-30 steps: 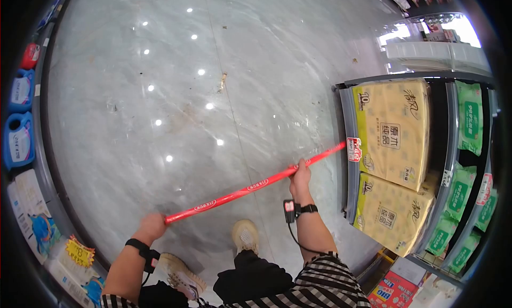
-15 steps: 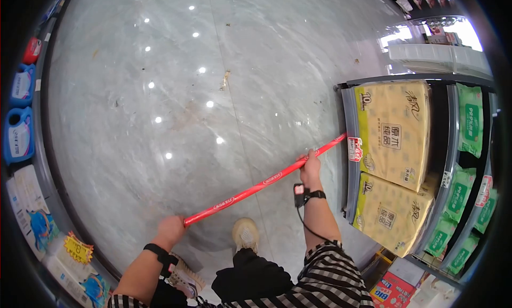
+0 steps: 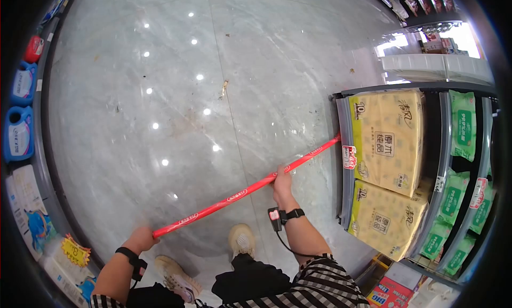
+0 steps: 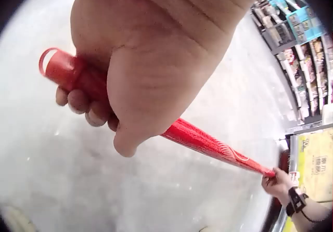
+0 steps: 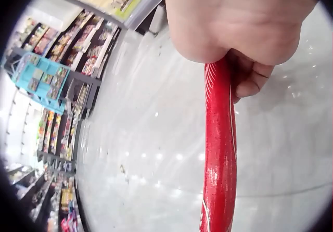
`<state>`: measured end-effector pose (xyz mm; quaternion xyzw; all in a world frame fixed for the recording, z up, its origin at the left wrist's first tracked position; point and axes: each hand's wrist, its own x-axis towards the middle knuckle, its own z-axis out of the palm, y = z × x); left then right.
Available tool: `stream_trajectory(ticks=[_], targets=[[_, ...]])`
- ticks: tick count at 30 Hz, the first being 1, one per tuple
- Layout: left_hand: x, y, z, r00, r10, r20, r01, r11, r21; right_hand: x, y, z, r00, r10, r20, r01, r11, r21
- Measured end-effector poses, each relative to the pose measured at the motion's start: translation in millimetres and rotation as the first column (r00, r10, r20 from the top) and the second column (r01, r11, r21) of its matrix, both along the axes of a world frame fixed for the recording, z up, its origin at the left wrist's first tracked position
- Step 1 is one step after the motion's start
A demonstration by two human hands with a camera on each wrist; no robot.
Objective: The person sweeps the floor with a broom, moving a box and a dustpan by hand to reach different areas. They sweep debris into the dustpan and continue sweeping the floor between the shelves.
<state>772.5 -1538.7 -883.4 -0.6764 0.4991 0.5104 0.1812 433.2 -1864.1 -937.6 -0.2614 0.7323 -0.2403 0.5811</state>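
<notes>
A long red pole (image 3: pixel 213 207) with white printed logos slants across the floor in the head view. My left hand (image 3: pixel 140 239) grips it near its top end, where the left wrist view shows a red hanging loop (image 4: pixel 43 58) sticking out past the fingers. Farther along the pole, my right hand (image 3: pixel 282 186) holds it, fingers wrapped round it in the right wrist view. Beyond that hand the pole reaches the base of the right-hand shelf, and its far end is hidden there.
Yellow tissue packs (image 3: pixel 385 142) fill the shelf at right, with green packs (image 3: pixel 463 125) behind. Along the left shelf stand blue detergent bottles (image 3: pixel 19 134) and white boxes under a yellow price tag (image 3: pixel 76 249). My shoes (image 3: pixel 242 238) stand on the shiny grey floor (image 3: pixel 176 84).
Both hands shifted right with the pole, then came back left and nearer to me, both still gripping it. The pole's far end stays at the shelf base.
</notes>
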Motion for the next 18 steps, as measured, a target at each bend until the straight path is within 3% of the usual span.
stream_trajectory(ticks=[1, 2, 5, 6, 8, 11, 15, 18], targets=[[2.0, 4.7, 0.5, 0.996, 0.088, -0.016, -0.083, 0.978, 0.19, 3.5, 5.8, 0.5, 1.0, 0.028, 0.015, -0.028, 0.999, 0.026], [5.0, 5.7, -4.2, 0.998, 0.061, -0.028, -0.051, 0.957, 0.285, 0.6, 8.6, -0.9, 0.998, 0.044, 0.041, -0.045, 0.999, 0.012], [7.5, -3.8, -3.1, 0.997, -0.045, -0.059, 0.061, 0.949, 0.31, -6.9, 12.4, 4.9, 0.999, 0.03, 0.033, -0.029, 0.999, -0.027], [8.3, -10.6, -3.8, 0.997, -0.047, -0.058, 0.063, 0.95, 0.307, -16.0, 14.5, 1.7, 0.999, 0.028, 0.034, -0.027, 0.999, -0.031], [5.9, -15.7, -4.0, 0.997, -0.033, 0.063, 0.026, 0.994, 0.108, -34.6, 23.6, -3.2, 0.996, -0.091, -0.024, 0.091, 0.996, -0.021], [3.1, -33.8, -3.0, 0.997, -0.007, 0.079, 0.003, 0.999, 0.048, -46.8, 23.8, 8.5, 0.992, -0.126, -0.009, 0.126, 0.99, 0.066], [-6.9, -37.7, 0.7, 0.991, 0.033, 0.128, -0.043, 0.996, 0.079, -35.7, -0.7, 4.8, 0.998, -0.062, 0.009, 0.062, 0.998, 0.009], [-7.4, -22.2, 9.4, 0.999, -0.045, 0.012, 0.044, 0.996, 0.076, -12.5, -13.1, -1.3, 0.999, -0.041, 0.023, 0.041, 0.999, -0.019]])
